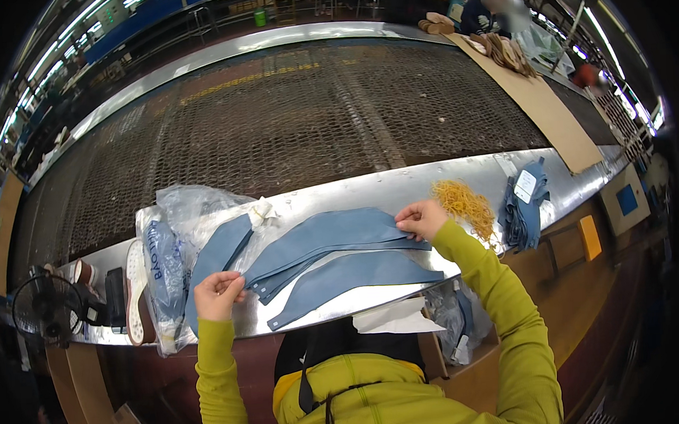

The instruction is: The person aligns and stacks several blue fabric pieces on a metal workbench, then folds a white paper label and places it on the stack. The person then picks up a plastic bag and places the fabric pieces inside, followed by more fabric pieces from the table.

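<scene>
A blue curved cut piece of leather-like sheet [329, 229] stretches between my two hands over the metal tabletop. My left hand [219, 293] pinches its left end between thumb and fingers. At its right end, my right hand [423, 219] pinches the edge in the same way. Edges of more blue pieces show just beneath it. A separate blue piece [354, 278] of like shape lies nearer me, along the table's front edge. Further blue pieces [221, 244] lie left, partly on a clear plastic bag [191, 199].
A heap of yellow rubber bands [464, 203] and a tagged blue bundle [525, 200] lie on the right. Shoe soles [137, 289] and a small fan [47, 307] are at the left. Beyond is a wide mesh conveyor [275, 116]. People work at the far right.
</scene>
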### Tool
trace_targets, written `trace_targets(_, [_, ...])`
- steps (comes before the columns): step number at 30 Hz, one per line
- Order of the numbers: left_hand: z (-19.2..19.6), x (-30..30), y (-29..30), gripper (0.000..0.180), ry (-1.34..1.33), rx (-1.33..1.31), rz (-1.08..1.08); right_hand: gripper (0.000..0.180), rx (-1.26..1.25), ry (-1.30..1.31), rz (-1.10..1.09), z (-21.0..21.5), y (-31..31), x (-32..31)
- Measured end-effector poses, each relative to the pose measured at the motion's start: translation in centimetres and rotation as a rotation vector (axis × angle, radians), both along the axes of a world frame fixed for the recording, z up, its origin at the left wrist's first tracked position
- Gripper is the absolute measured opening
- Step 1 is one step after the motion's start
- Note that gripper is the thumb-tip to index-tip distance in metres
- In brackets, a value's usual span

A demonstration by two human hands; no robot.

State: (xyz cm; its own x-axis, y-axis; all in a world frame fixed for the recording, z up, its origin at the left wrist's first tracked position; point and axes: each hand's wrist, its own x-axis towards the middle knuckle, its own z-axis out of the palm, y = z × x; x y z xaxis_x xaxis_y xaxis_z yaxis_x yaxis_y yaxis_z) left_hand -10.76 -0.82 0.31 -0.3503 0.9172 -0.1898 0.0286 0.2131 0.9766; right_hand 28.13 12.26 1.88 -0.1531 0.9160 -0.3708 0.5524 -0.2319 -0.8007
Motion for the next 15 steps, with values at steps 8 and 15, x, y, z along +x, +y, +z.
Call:
trace_targets(8, [-1.0,-0.7,-0.9,0.018,-0.042,-0.053,-0.021,0.016,0.134,-0.130,0.125,-1.2,-1.6,0.7])
trace_targets(15, [-0.4,-0.4,-0.6,0.018,-0.042,-0.013,0.002,0.017,0.203,-0.207,0.160,-1.2,-1.9,-0.1])
